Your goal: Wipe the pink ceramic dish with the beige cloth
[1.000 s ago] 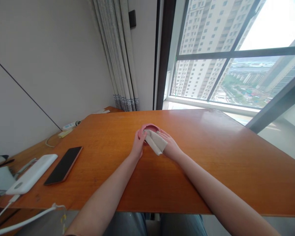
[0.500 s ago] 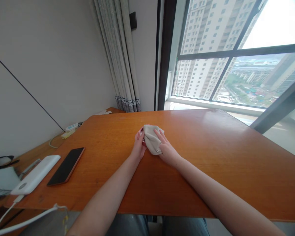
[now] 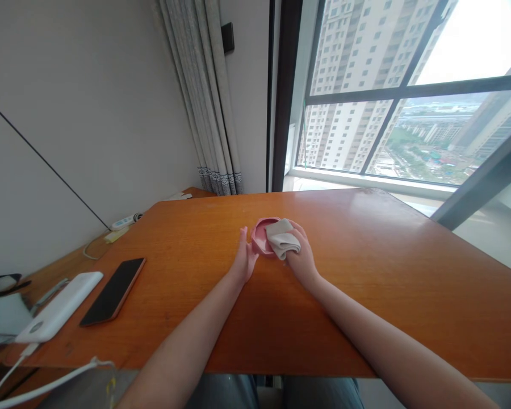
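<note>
A small pink dish [image 3: 259, 237] with a raised, wavy rim is tilted so that its inside faces me, over the middle of the wooden table [image 3: 366, 272]. My right hand [image 3: 304, 260] grips a folded light-grey cloth [image 3: 284, 241], which covers the dish's right part. Whether its hidden fingers also hold the dish's rim, I cannot tell. At the dish's left edge is my left hand [image 3: 242, 260], open, thumb up and fingers stretched out. Its fingertips seem to touch the lower left of the rim.
To the left lie a dark phone [image 3: 113, 291] and a white power bank [image 3: 60, 307] with a cable plugged in. A power strip [image 3: 123, 221] sits by the wall at the far left. Behind the table are a curtain [image 3: 204, 102] and a large window [image 3: 378, 113].
The cloth has shifted right with my right hand and is more bunched, baring the dish's pink inside. My left hand has loosened from the dish, its fingers now straightened.
</note>
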The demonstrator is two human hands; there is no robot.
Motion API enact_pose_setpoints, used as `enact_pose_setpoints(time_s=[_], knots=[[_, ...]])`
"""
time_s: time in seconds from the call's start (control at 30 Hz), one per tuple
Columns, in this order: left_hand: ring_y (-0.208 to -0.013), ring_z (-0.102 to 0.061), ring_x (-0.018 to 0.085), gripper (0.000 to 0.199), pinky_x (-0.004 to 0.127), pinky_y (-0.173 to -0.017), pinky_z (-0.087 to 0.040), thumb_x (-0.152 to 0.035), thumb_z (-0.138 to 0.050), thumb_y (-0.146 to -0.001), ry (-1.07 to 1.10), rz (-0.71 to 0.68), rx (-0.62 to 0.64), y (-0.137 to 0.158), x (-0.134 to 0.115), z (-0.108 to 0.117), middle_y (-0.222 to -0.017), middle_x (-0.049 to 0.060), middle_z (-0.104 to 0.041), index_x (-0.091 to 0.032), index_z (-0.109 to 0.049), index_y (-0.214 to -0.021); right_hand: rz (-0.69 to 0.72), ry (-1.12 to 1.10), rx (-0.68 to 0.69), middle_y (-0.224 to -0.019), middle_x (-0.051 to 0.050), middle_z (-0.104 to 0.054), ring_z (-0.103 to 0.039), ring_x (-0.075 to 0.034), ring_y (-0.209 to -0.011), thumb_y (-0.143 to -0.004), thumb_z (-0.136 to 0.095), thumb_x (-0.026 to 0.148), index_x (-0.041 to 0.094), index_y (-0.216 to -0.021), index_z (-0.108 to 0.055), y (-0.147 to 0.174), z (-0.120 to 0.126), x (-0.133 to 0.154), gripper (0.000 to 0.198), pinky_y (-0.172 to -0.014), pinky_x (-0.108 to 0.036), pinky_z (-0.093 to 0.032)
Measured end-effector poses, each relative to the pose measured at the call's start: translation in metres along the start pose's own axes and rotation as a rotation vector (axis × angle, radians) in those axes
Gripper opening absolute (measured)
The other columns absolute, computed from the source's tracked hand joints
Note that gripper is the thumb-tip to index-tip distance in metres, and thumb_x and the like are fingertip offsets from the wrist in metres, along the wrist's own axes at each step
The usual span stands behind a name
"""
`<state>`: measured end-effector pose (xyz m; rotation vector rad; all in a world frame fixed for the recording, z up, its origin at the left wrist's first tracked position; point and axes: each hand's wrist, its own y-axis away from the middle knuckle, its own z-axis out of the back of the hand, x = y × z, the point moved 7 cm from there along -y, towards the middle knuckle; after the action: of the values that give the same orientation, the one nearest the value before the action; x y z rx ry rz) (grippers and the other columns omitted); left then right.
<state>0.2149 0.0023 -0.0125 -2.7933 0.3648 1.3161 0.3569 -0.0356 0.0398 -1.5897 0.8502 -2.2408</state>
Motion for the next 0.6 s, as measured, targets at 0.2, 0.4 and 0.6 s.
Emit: enact_pose_setpoints(time_s=[0.2, 0.4, 0.6], knots=[[-0.122, -0.051, 0.026, 0.047, 0.036, -0.104, -0.039, -0.039, -0.07, -0.074, -0.263, -0.052, 0.022, -0.002, -0.001, 0.001, -0.126, 0.008, -0.061, -0.021, -0.061, -0.117, 0.098, 0.046, 0.161, -0.117, -0.008, -0.059, -0.057, -0.025, -0.107, -0.07, -0.055, 0.015, 0.023, -0.092, -0.067, -0.01, 0.003, 0.007, 0.026, -0.094, -0.039, -0.046], [-0.113, -0.057, 0.022, 0.039, 0.028, -0.083, -0.051, -0.04, -0.06, -0.081, -0.073, -0.16, -0.022, 0.003, -0.022, -0.009, -0.122, 0.003, -0.063, -0.025, -0.06, -0.117, 0.094, 0.105, 0.253, -0.154, -0.005, -0.018, -0.026, -0.028, -0.14, -0.075, -0.054, 0.016, 0.026, -0.123, -0.053, 0.006, -0.022, 0.007, 0.049, -0.11, -0.045, -0.031], [-0.114, -0.056, 0.024, 0.051, 0.032, -0.08, -0.054, -0.045, -0.063, -0.079, 0.002, -0.015, 0.159, 0.013, -0.013, -0.027, -0.131, 0.005, -0.057, -0.027, -0.054, -0.126, -0.019, 0.041, 0.029, -0.145, -0.009, -0.032, -0.037, -0.026, -0.132, -0.073, -0.055, 0.016, 0.024, -0.106, -0.055, 0.006, -0.013, -0.009, 0.034, -0.106, -0.046, -0.035]])
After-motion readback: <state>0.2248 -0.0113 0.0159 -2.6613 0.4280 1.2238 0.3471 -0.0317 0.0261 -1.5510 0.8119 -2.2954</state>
